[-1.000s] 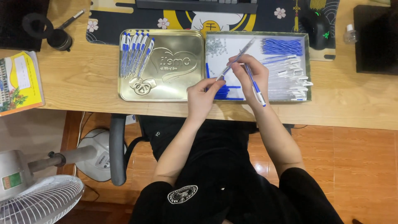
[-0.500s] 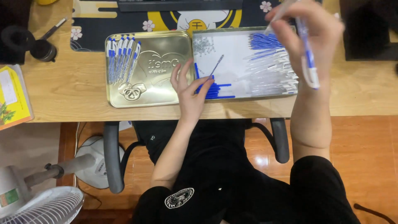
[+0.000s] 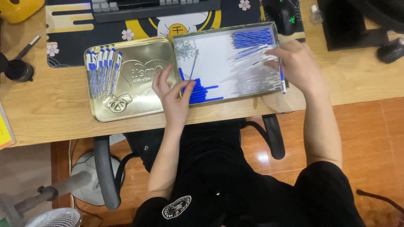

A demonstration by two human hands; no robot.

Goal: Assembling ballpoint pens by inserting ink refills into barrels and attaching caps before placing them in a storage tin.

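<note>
My left hand (image 3: 173,96) rests at the seam between the gold tin lid (image 3: 139,67) and the white-lined tin tray (image 3: 210,54), pinching a thin pen refill (image 3: 192,66) that points up over the tray. My right hand (image 3: 294,65) lies over the pile of clear pen barrels (image 3: 252,80) at the tray's right side and holds a blue-and-white pen (image 3: 282,80) pointing down. Blue caps (image 3: 202,92) lie by my left fingers. Blue refills (image 3: 252,38) and small springs (image 3: 185,48) fill the tray's top. Several finished pens (image 3: 103,69) lie on the lid.
A keyboard (image 3: 155,6) and a dark mouse (image 3: 288,14) sit on a patterned desk mat (image 3: 71,29) behind the tins. A small bottle (image 3: 315,14) and a black box (image 3: 349,25) stand at the right. A fan (image 3: 54,216) and chair arms (image 3: 103,168) are below the desk.
My right hand came down from high above the tray onto the clear barrels, still holding the pen. My left hand kept the refill and shifted little.
</note>
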